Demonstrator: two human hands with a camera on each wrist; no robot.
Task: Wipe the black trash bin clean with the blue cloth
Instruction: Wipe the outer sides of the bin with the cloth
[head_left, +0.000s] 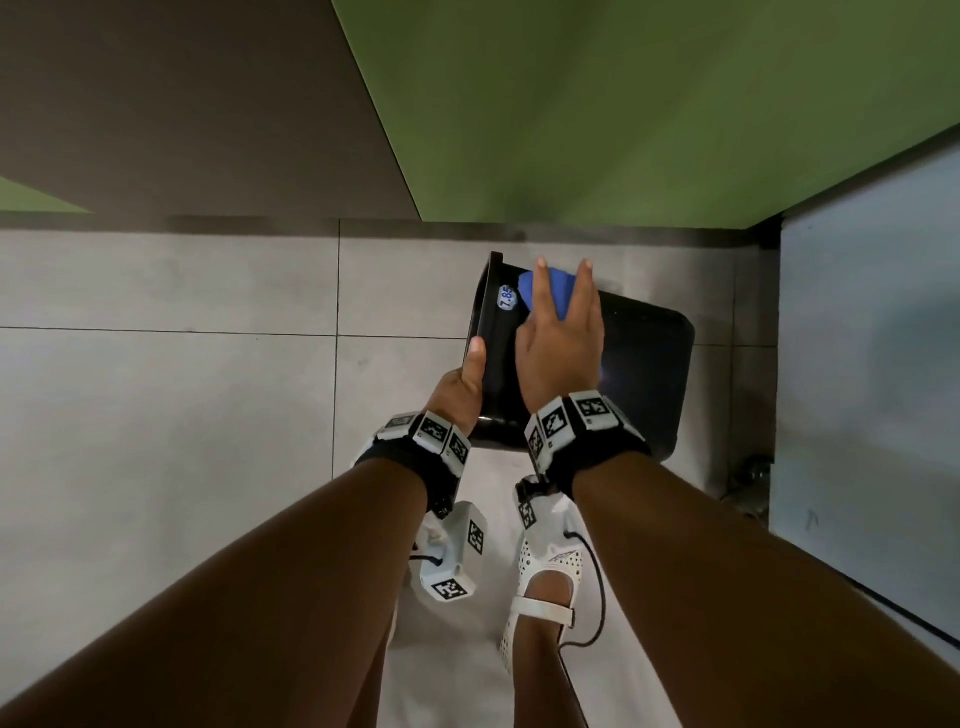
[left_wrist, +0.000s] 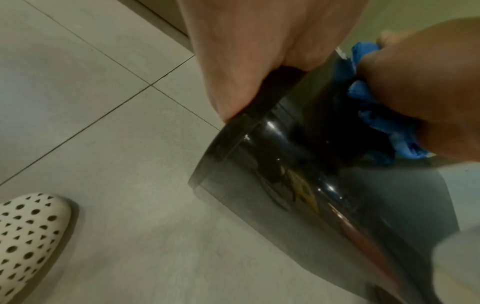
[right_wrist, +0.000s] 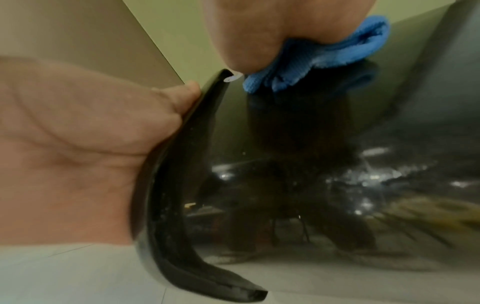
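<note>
The black trash bin (head_left: 644, 353) lies tipped on the grey floor tiles, its open rim turned to the left. My left hand (head_left: 465, 384) grips that rim, thumb along the outer edge; the left wrist view shows the palm (left_wrist: 246, 61) on the rim. My right hand (head_left: 561, 348) holds the bunched blue cloth (head_left: 558, 291) against the bin's upper side near the rim, with two fingers stretched out past the cloth. The cloth (right_wrist: 324, 53) presses on the glossy wall (right_wrist: 285, 164). A small white price sticker (head_left: 507, 297) sits beside the cloth.
A green wall panel (head_left: 623, 104) and a brown one (head_left: 182, 104) stand right behind the bin. A pale blue panel (head_left: 872, 338) closes off the right side, with a metal fitting (head_left: 748, 478) at its foot. My white perforated shoe (head_left: 545, 582) stands just in front of the bin.
</note>
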